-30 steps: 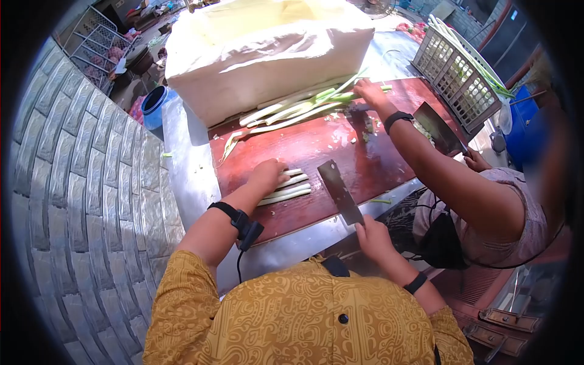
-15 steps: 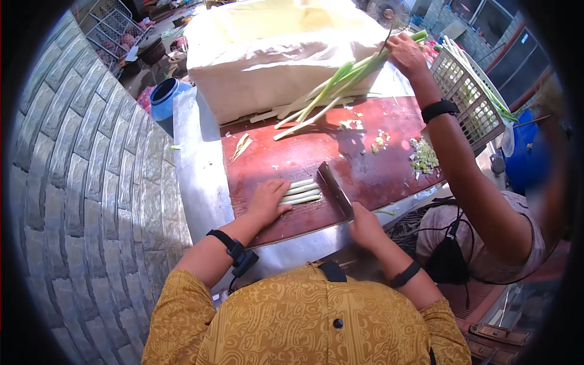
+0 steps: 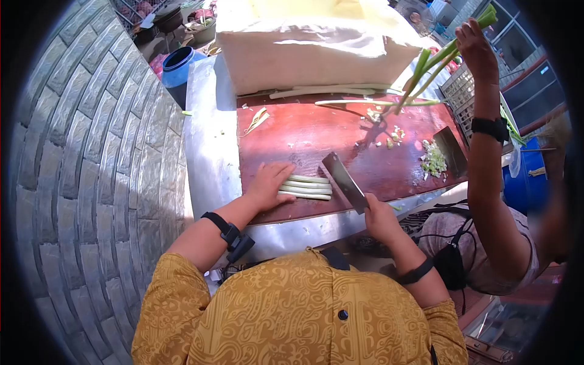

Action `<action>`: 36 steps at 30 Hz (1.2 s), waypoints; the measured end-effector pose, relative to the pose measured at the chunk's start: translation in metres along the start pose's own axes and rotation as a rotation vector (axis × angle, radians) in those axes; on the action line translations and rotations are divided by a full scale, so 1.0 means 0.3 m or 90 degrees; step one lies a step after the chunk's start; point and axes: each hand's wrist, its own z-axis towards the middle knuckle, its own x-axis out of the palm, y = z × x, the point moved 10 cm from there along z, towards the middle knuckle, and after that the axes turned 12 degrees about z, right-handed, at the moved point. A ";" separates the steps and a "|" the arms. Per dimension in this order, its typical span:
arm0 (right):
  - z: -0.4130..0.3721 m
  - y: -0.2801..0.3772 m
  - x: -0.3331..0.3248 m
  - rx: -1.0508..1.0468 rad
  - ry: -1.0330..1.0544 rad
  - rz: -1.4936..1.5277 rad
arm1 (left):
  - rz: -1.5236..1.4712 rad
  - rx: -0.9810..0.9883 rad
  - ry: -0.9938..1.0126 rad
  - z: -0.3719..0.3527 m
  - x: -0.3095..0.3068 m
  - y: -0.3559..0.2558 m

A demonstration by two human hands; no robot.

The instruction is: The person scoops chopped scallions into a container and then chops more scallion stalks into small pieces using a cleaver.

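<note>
At seven o'clock from the middle of the board [image 3: 292, 131], the person's left hand [image 3: 267, 185] grasps a row of pale stalks [image 3: 310, 187], thumb on the near side. The right hand [image 3: 382, 218] is clenched round a cleaver [image 3: 344, 182], its blade just beside the cut ends. Rounded stalks could roll apart if pressed unevenly, and a slanting cut could stray towards the outstretched fingers. At two o'clock, a co-worker's hand [image 3: 477, 52] clutches a raised bunch [image 3: 426, 67]; dropped, it could scatter the loose scraps.

Also at two, the crate [image 3: 465, 100] holds green stalks. The barrel [image 3: 177, 67] at ten shows a dark mouth, contents indistinct; what the pale box [image 3: 316, 61] at twelve contains cannot be told. Chopped bits [image 3: 433, 159] lie at three beside a second cleaver [image 3: 451, 152].
</note>
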 end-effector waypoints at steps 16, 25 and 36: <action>0.141 0.278 0.058 -0.133 0.260 -0.220 | -0.066 -0.108 -0.152 -0.102 0.025 0.139; 0.167 0.320 0.068 -0.138 0.322 -0.270 | -0.045 -0.170 -0.159 -0.098 0.018 0.146; 0.161 0.481 0.116 -0.227 0.354 -0.414 | -0.013 -0.244 -0.160 -0.110 0.004 0.159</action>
